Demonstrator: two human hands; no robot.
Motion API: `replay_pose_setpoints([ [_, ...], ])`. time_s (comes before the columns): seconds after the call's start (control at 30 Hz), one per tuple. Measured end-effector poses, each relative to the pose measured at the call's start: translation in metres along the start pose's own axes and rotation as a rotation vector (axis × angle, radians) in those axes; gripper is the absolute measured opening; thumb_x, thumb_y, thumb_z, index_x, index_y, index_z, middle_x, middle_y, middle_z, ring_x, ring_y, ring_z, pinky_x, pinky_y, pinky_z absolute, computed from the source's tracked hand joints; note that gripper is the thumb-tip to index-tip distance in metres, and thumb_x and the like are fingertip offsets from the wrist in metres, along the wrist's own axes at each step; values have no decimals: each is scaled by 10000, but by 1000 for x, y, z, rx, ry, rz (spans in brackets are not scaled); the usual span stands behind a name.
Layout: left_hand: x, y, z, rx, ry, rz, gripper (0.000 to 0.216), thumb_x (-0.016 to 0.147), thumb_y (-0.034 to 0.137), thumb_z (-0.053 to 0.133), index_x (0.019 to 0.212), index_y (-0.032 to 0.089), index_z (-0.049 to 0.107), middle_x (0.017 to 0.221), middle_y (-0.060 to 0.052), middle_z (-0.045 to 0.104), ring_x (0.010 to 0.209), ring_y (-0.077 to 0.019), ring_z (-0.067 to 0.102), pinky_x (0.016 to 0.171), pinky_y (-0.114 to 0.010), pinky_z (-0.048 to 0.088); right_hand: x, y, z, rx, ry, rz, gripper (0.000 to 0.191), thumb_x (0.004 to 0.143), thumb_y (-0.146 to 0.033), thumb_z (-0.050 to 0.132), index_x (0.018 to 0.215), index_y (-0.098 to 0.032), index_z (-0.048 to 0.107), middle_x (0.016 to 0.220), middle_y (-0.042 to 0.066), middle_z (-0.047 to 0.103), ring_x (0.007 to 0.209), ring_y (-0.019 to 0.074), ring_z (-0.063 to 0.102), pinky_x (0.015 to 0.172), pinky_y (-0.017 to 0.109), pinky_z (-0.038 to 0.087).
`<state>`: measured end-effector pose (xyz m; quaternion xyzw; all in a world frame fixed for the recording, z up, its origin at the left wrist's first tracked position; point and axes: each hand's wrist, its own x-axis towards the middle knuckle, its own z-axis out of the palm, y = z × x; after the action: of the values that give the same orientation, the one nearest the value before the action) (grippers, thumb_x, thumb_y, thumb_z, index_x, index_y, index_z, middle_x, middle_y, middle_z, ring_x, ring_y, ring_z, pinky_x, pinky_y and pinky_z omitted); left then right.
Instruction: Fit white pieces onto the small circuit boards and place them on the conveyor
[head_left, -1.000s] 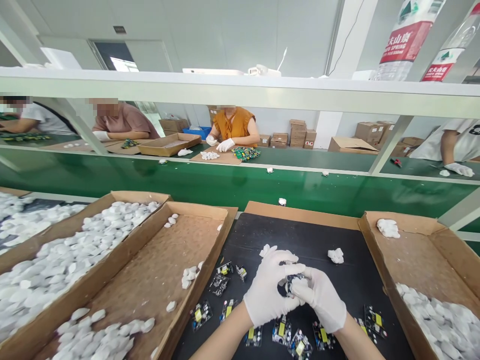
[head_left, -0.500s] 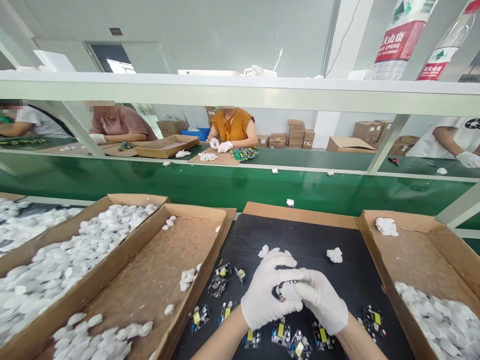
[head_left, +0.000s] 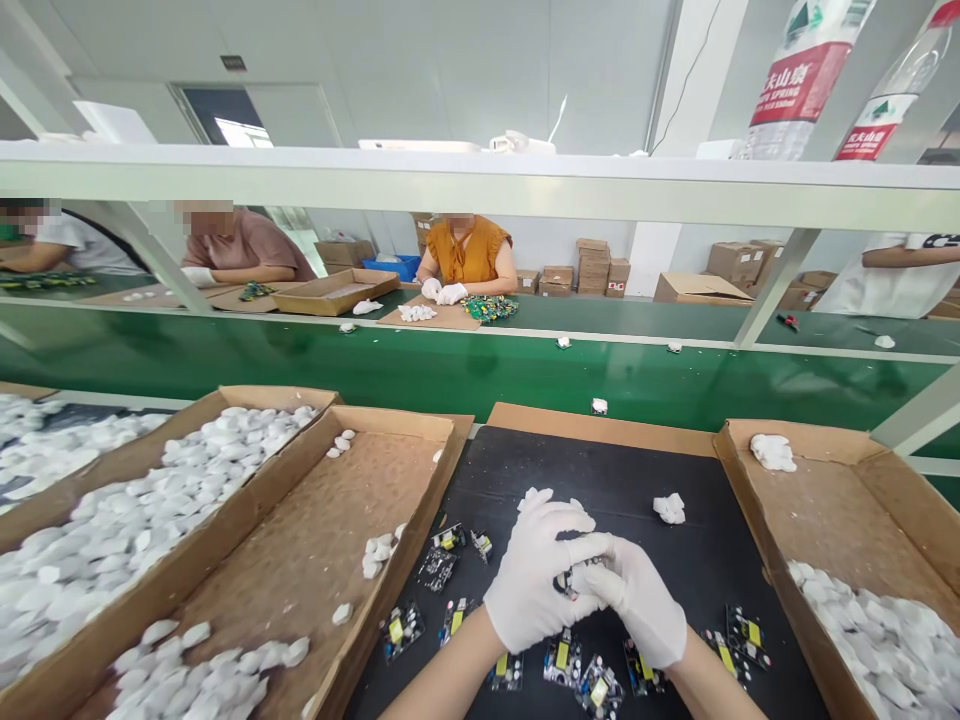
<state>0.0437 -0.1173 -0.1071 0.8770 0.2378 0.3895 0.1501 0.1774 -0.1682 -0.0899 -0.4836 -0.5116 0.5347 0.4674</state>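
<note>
Both my hands wear white gloves and meet over a black mat [head_left: 645,470]. My left hand [head_left: 534,585] and my right hand [head_left: 641,602] are closed together on a small dark circuit board [head_left: 568,579], mostly hidden by the fingers. Several small circuit boards [head_left: 439,568] with yellow parts lie on the mat around my wrists. A white plastic shell piece [head_left: 670,508] lies on the mat beyond my right hand, another [head_left: 534,497] just past my left fingers.
Cardboard trays of white shell pieces stand left [head_left: 225,400] and right [head_left: 892,480] of the mat. A green conveyor belt [head_left: 450,370] carries small white parts [head_left: 598,406] rightwards. Other people sit across it. Bottles [head_left: 806,70] stand on the overhead shelf.
My hands stayed pressed together on the board, fingers shifting slightly. The white parts on the conveyor moved to the right. The person at far right drew their hand back.
</note>
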Motion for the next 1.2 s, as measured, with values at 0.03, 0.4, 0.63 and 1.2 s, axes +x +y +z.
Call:
replay_pose_setpoints([
  [0.03,0,0,0,-11,10,11,397,613,281,672,1007,324,664,945,-15,672,932,-223,606,974,-473,344,0,-2,0,6,-9,2,164,688,-293,635,742,-141,663,686,18,625,680,185,535,640,290,415],
  [0.4,-11,-6,0,-557,61,-154,584,651,685,610,991,215,681,1104,-119,578,1064,-285,563,939,-453,451,-6,4,7,380,-108,-48,331,820,-462,559,757,-153,660,710,24,571,665,154,476,667,293,393],
  [0.63,-12,-8,2,-602,75,-110,645,654,745,523,1024,233,657,1125,-111,571,1086,-293,551,966,-457,430,-6,-3,15,630,-254,56,178,745,-307,690,822,-151,656,792,43,587,738,165,523,696,288,425],
  [1.2,-1,7,-8,-376,125,-4,173,765,322,559,884,223,638,883,-62,657,959,-238,605,921,-441,462,-4,10,11,652,-208,92,237,690,-358,698,793,-151,641,772,45,610,765,193,564,760,330,435],
])
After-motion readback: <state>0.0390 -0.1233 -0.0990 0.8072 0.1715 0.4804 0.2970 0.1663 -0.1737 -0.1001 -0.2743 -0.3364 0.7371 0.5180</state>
